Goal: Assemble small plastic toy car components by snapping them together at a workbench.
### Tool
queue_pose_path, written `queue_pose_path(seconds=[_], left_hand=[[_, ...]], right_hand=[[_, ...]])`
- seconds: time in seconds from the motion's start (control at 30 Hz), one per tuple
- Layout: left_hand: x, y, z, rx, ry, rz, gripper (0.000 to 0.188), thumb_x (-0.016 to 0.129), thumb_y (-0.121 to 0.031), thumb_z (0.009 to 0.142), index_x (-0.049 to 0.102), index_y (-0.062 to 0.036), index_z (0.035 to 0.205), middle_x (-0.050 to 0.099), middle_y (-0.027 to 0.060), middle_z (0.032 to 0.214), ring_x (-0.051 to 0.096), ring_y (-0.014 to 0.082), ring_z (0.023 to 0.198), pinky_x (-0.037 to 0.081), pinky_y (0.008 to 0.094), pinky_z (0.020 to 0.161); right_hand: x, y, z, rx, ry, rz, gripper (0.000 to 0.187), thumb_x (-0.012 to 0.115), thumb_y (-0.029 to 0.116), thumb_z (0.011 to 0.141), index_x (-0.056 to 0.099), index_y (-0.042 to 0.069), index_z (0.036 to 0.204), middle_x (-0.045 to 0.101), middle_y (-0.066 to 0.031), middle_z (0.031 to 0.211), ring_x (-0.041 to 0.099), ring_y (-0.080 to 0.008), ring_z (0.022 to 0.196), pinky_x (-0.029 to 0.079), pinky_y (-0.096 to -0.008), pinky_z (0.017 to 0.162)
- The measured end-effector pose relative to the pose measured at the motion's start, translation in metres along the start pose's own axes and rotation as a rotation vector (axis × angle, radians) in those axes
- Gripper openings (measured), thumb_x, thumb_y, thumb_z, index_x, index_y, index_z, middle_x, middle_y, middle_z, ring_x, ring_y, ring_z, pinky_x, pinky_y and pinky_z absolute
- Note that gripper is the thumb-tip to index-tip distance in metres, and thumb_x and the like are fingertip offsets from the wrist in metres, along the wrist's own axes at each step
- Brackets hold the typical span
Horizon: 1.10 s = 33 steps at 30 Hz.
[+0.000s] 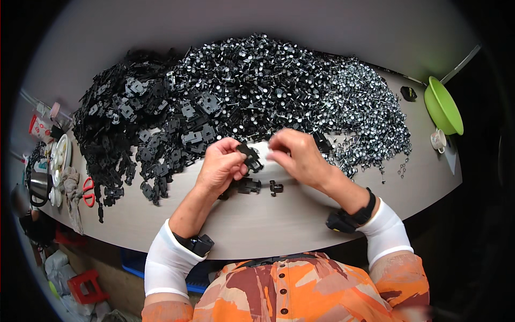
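My left hand (221,163) pinches a small black plastic part (250,158) between thumb and fingers, over the table just in front of the heap. Close to its right, my right hand (296,151) has its thumb and fingers curled toward each other. Whatever lies between those fingertips is too small and blurred to make out. Below the hands, another black plastic part (249,186) and a smaller black piece (276,188) lie on the table. Behind them is a large pile of black plastic parts (129,102), which runs into a pile of small shiny metal-headed pieces (354,96).
At the right end of the table (257,231) are a tilted green basin (444,105), a white cup (438,140) and a small black object (408,94). Toward the left edge lie red-handled scissors (88,192), a grey cloth (71,196) and a dark pot (39,188). A red stool (87,287) stands below.
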State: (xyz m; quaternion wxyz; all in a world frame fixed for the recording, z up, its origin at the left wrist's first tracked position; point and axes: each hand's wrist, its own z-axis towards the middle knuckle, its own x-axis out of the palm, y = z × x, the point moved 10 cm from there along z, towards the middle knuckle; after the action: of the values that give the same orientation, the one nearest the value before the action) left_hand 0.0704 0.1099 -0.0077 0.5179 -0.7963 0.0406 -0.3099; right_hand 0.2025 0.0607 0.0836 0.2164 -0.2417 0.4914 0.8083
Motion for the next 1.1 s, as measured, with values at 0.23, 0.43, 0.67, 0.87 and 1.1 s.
queue_pose_path(seconds=[0.23, 0.43, 0.67, 0.87, 1.1], left_hand=[[-0.008, -0.005, 0.003, 0.053, 0.000, 0.013, 0.029, 0.056, 0.006, 0.082, 0.058, 0.0069, 0.111, 0.063, 0.0094, 0.080, 0.062, 0.0144, 0.057, 0.050, 0.0216, 0.046], [-0.017, 0.000, 0.001, 0.065, -0.107, -0.001, 0.027, 0.058, 0.003, 0.085, 0.057, 0.0062, 0.112, 0.065, 0.0110, 0.082, 0.067, 0.0182, 0.063, 0.056, 0.0236, 0.054], [0.001, -0.003, -0.001, 0.108, 0.126, -0.213, 0.035, 0.061, 0.004, 0.084, 0.053, 0.0043, 0.118, 0.065, 0.0106, 0.088, 0.066, 0.0167, 0.075, 0.055, 0.0226, 0.060], [0.009, -0.012, -0.001, 0.189, 0.207, -0.236, 0.045, 0.066, 0.000, 0.083, 0.050, 0.0018, 0.125, 0.061, 0.0135, 0.106, 0.063, 0.0151, 0.075, 0.055, 0.0221, 0.064], [0.005, -0.014, -0.001, 0.268, 0.135, -0.166, 0.050, 0.062, 0.002, 0.085, 0.045, 0.0001, 0.132, 0.060, 0.0126, 0.108, 0.064, 0.0173, 0.075, 0.055, 0.0248, 0.066]], right_hand=[[0.050, -0.010, -0.057, 0.078, 0.410, -0.157, 0.018, 0.072, 0.006, 0.073, 0.059, -0.001, 0.084, 0.057, -0.0157, 0.082, 0.061, -0.0356, 0.078, 0.050, -0.0417, 0.068], [0.006, 0.000, -0.009, 0.052, -0.024, -0.005, 0.014, 0.069, 0.000, 0.073, 0.062, -0.002, 0.085, 0.060, -0.0158, 0.082, 0.064, -0.0286, 0.072, 0.051, -0.0359, 0.062], [0.044, -0.037, 0.007, 0.419, 0.112, 0.500, 0.013, 0.065, 0.000, 0.080, 0.064, -0.005, 0.092, 0.067, -0.0117, 0.086, 0.066, -0.0147, 0.074, 0.055, -0.0270, 0.067], [0.053, -0.040, 0.008, 0.496, 0.192, 0.854, 0.011, 0.061, 0.001, 0.084, 0.063, -0.005, 0.094, 0.066, -0.0097, 0.085, 0.065, -0.0142, 0.075, 0.057, -0.0259, 0.068], [0.001, 0.007, 0.021, 0.053, -0.177, 0.138, 0.009, 0.067, 0.000, 0.072, 0.064, -0.001, 0.081, 0.060, -0.0131, 0.072, 0.061, -0.0262, 0.064, 0.050, -0.0338, 0.059]])
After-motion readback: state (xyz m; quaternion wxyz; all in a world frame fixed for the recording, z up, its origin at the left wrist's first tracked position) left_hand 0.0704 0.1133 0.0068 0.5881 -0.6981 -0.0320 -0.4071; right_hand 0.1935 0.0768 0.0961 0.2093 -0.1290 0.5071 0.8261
